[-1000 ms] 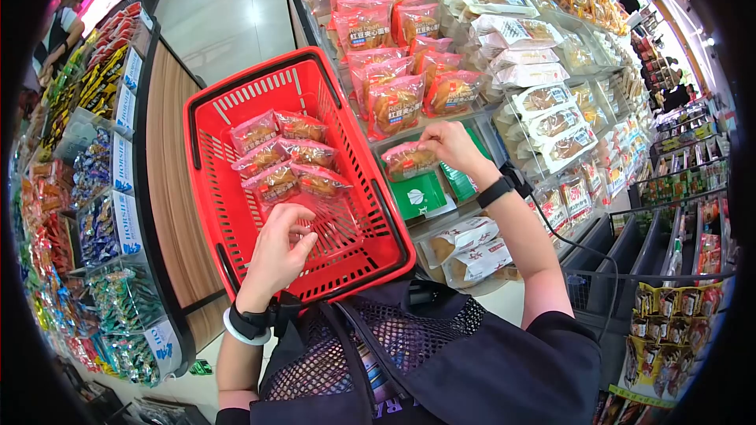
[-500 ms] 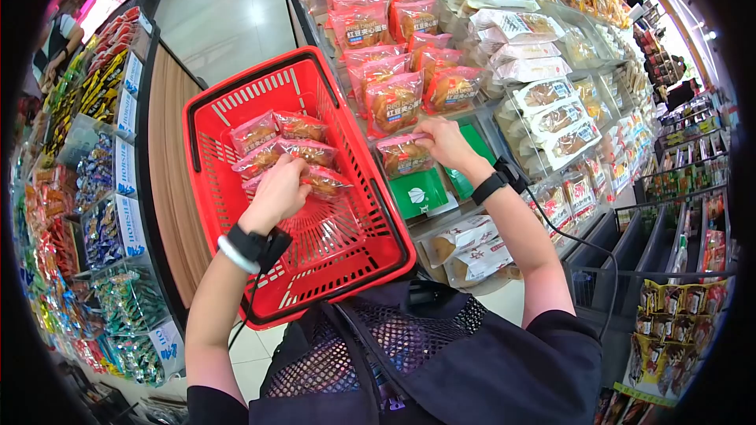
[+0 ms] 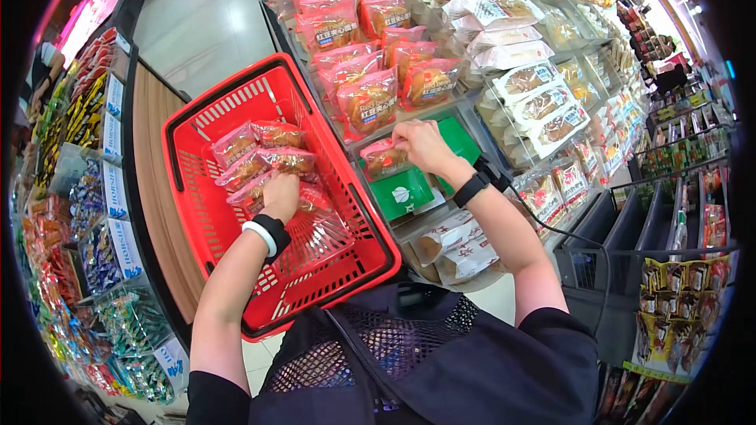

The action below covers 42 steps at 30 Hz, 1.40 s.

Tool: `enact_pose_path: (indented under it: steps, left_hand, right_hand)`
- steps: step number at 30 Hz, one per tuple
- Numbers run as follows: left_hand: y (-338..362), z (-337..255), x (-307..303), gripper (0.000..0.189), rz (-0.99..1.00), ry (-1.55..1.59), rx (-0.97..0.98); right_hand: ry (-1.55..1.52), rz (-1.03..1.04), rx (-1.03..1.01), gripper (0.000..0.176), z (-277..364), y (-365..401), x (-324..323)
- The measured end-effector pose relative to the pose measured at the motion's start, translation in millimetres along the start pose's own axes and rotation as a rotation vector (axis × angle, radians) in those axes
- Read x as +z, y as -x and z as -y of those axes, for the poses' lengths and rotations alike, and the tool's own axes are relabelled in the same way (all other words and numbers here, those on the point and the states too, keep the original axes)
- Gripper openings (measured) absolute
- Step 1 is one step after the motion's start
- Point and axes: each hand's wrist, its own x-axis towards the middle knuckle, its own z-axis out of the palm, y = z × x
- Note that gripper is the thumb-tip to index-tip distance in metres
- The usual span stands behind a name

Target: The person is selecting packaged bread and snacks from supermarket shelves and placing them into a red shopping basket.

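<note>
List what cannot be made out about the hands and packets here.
Head view only.
Left hand: its fingertips hide beneath it, so its grip on the basket packets is unclear.
Bread packet in the right hand: partly covered by that hand; print too small to read.

You get bright, even shop light from above. Glare sits on the glossy pink plastic bread packets and the pale tiled floor. Shadows in the red plastic mesh basket are soft. Fisheye bends the edges inside a black ring.
</note>
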Motion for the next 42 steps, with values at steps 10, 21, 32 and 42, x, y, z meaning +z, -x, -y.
enact_pose_path:
  steps: [10, 21, 32, 42]
  left_hand:
    - [33.8, -3.8, -27.8, 0.013, -0.267, 0.008, 0.074]
    - [106.5, -12.6, -153.1, 0.006, -0.590, 0.446, 0.163]
    - [126.6, -78.3, -199.8, 0.016, -0.719, 0.309, 0.363]
    - [102.9, -37.6, -180.1, 0.019, -0.665, 0.510, 0.193]
  right_hand:
    - [0.257, 0.041, 0.180, 0.005, -49.4, 2.0, -76.5]
    - [0.267, -0.457, 0.003, 0.022, -24.6, 7.2, -64.3]
    - [0.186, -0.268, -0.408, 0.028, 157.6, 36.9, -93.3]
    - [0.289, -0.095, -0.122, 0.006, 87.1, 45.5, -140.8]
